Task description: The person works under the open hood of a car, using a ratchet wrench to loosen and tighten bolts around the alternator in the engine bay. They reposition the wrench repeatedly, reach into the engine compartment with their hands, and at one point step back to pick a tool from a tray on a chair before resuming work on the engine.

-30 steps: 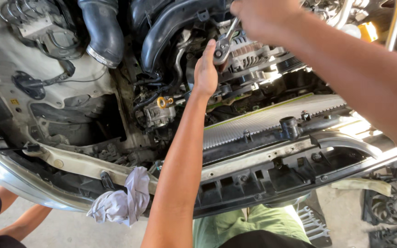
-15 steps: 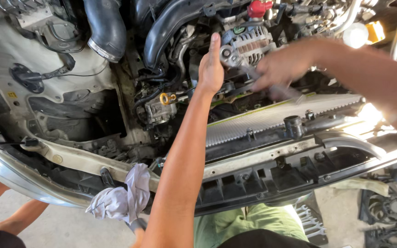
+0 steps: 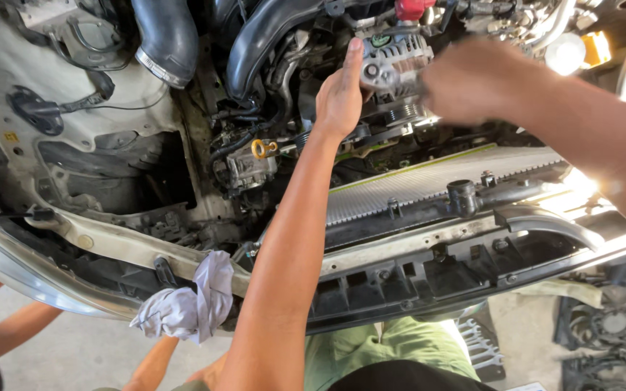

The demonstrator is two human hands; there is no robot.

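Engine bay seen from above, bonnet up, front panel stripped away. Left hand [image 3: 340, 93] stretched up along the forearm, flat and unclenched, fingers [image 3: 354, 54] straight and pressed against the left face of the silver alternator [image 3: 394, 61], grasping nothing. Right hand [image 3: 472, 81] reaching in from the right, blurred, hovering at the alternator's right side just above its pulley; whether its fingers are clenched or grasping anything cannot be told from the blur. Alternator seated high in the middle of the bay, under a red cap [image 3: 413, 8], beside a thick black intake hose [image 3: 255, 43] curving down on its left. Second ribbed black hose [image 3: 164, 36] further left. Yellow dipstick loop [image 3: 262, 148] lower down, well below the left hand, near the wrist line. Radiator [image 3: 429, 181] lying slantwise beneath both forearms, with a black filler neck [image 3: 462, 194] on its top tank. Pale crossmember [image 3: 110, 242] running under it, white rag [image 3: 186, 304] draped over its edge. Green trousers [image 3: 378, 347] visible at the bottom. Another person's bare arm [image 3: 9, 329] low at the left edge, apart from the work. Fan shroud [image 3: 610, 326] resting on the floor at lower right.
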